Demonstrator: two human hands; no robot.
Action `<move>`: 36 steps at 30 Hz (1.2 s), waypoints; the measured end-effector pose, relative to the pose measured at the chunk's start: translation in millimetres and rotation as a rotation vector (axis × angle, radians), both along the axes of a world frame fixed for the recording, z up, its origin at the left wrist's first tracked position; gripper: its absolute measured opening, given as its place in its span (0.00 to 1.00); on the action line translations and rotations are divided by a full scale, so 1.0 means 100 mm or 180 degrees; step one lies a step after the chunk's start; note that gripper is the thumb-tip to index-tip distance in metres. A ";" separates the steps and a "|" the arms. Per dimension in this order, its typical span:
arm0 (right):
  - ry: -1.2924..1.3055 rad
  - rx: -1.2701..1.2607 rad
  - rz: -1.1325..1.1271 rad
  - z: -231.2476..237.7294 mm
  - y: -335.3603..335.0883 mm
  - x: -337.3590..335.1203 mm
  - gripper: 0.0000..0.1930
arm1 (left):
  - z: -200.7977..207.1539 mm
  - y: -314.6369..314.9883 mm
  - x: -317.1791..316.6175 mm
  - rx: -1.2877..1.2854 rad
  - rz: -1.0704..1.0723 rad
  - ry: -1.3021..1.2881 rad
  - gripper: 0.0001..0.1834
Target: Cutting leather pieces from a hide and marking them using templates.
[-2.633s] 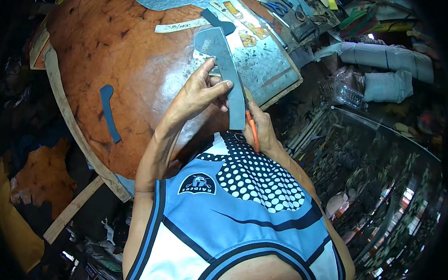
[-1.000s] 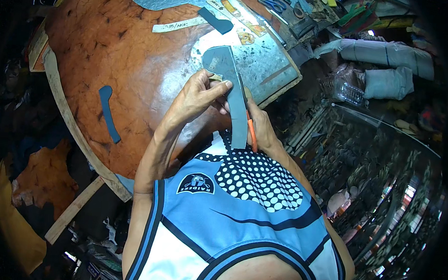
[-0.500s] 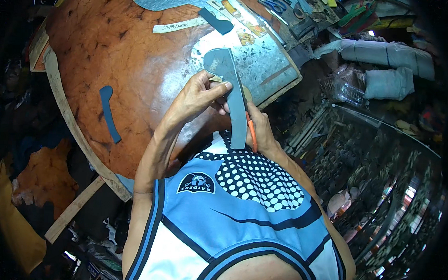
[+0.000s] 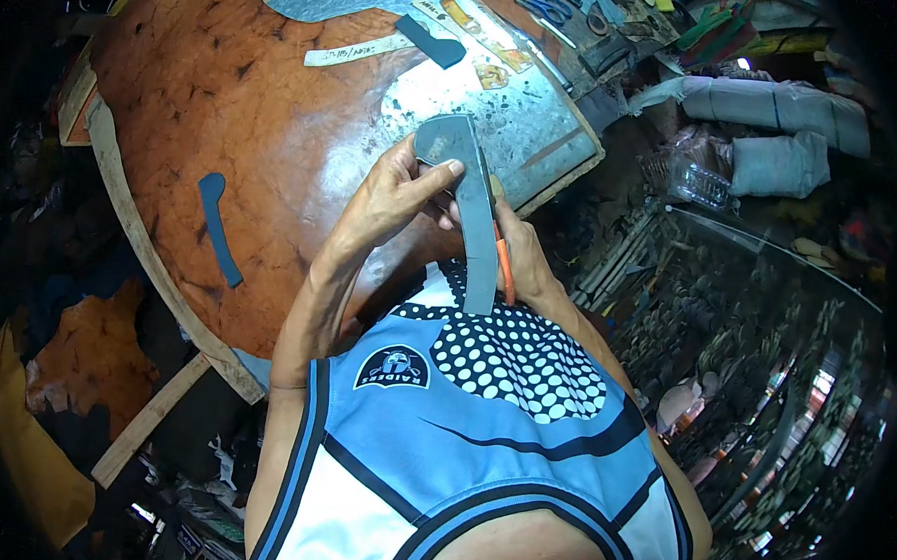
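My left hand (image 4: pixel 409 188) pinches a grey, hockey-stick-shaped sheet piece (image 4: pixel 477 246) near its wide rounded end, thumb on top. The narrow end hangs toward my body. In my right hand (image 4: pixel 526 253), orange-handled scissors (image 4: pixel 506 270) lie along the right edge of this piece, a dark blade running upward beside it. The piece hides part of the blades and some of my fingers. A brown hide (image 4: pixel 243 161) covers much of the table under and left of my hands.
Two smaller dark blue-grey pieces of similar shape lie left (image 4: pixel 219 228) and ahead (image 4: pixel 431 41). A pale marked strip (image 4: pixel 353 52) touches the far one. Blue-handled scissors (image 4: pixel 545 9) and tools sit far right. Wrapped bundles (image 4: pixel 779 169) stand beyond the metal tabletop (image 4: pixel 559 160).
The grey piece has shifted slightly toward my body in my left hand. A small pale scrap beside my left thumb no longer shows. Both hands stay in nearly the same place.
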State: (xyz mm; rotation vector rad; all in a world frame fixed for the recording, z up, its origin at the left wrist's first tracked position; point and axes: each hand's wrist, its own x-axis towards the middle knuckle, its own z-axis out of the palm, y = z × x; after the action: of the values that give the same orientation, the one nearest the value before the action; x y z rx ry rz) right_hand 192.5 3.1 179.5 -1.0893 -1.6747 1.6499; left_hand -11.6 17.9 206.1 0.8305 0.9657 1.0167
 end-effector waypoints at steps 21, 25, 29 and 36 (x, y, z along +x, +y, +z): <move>0.0075 -0.0337 -0.0131 -0.03 -0.03 -0.02 0.18 | 0.00 -0.03 0.04 -0.0041 0.0049 -0.0055 0.14; -0.0477 -0.0034 -0.0067 0.11 0.04 -0.03 0.18 | -0.03 -0.04 0.08 -0.0079 -0.0228 -0.0048 0.13; -0.0410 -0.0218 -0.0080 0.19 0.07 -0.04 0.17 | -0.03 -0.05 0.09 -0.0044 -0.0225 -0.0054 0.12; -0.0150 -0.0485 -0.0147 0.05 0.03 -0.01 0.14 | 0.00 -0.05 0.10 -0.0086 -0.0217 -0.0079 0.13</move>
State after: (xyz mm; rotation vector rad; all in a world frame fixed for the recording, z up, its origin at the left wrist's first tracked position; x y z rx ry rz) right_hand 191.6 5.9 184.3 -1.2393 -1.5610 1.7580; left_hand -1.2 12.4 205.7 0.8212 0.9223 0.9516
